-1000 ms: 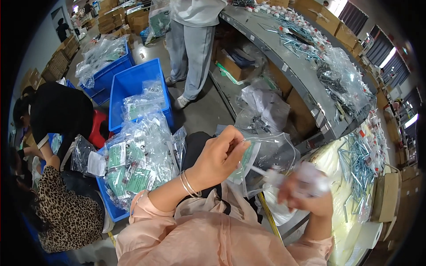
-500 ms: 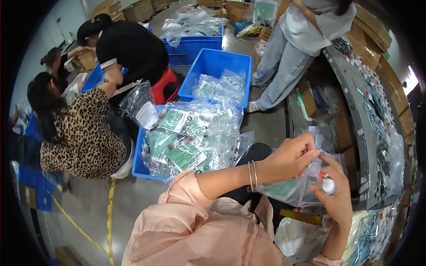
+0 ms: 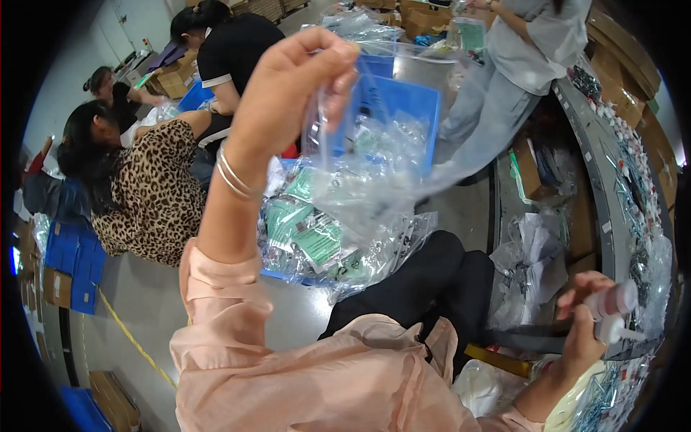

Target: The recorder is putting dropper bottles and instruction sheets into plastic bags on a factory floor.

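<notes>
- Left of frame: co-workers in a leopard-print top (image 3: 147, 191) and black, bent over blue bins.
- Upper centre: left hand (image 3: 291, 90), raised since a moment ago, pinches a clear plastic bag (image 3: 374, 158) by its top; it hangs free over the blue crate (image 3: 403, 93) of packets.
- Lower right: right hand (image 3: 586, 317), lowered beside the surface (image 3: 608, 187), curls around a small white bottle (image 3: 612, 313).
- Judgement: bag lifted clear, likely for inspection.

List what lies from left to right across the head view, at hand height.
Person in the leopard-print top → left hand → clear plastic bag → grey worktable → right hand with small white bottles.
</notes>
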### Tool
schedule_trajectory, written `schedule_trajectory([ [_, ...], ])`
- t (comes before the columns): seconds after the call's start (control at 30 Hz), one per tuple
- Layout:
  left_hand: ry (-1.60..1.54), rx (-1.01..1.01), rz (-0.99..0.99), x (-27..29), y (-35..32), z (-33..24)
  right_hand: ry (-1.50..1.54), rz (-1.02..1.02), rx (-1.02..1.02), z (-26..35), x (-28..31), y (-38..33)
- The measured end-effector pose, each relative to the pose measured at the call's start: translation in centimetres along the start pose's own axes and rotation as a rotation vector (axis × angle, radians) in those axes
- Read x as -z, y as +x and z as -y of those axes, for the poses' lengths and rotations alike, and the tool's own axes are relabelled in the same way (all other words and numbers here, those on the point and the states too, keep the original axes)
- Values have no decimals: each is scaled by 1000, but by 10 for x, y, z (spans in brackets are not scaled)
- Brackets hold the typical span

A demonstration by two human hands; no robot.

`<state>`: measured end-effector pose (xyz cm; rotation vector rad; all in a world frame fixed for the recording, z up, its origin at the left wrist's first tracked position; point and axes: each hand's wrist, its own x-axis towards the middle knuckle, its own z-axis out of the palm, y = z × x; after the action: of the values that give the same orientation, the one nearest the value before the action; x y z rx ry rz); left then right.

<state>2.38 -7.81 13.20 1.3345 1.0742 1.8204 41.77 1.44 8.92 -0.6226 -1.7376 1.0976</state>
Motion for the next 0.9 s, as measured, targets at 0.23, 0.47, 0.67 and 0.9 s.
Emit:
schedule_trajectory([
  [0.23, 559, 191, 9, 9, 0, 104, 98, 0, -305, -38, 9, -43],
  [0.47, 977, 578, 682, -46, -25, 238, 68, 9, -642, -104, 71, -97],
  [0.67, 1284, 311, 308, 6, 80, 364, 181, -89, -797, -175, 93, -106],
  [0.9, 1509, 573, 494, 52, 143, 538, 240, -139, -957, -236, 79, -71],
])
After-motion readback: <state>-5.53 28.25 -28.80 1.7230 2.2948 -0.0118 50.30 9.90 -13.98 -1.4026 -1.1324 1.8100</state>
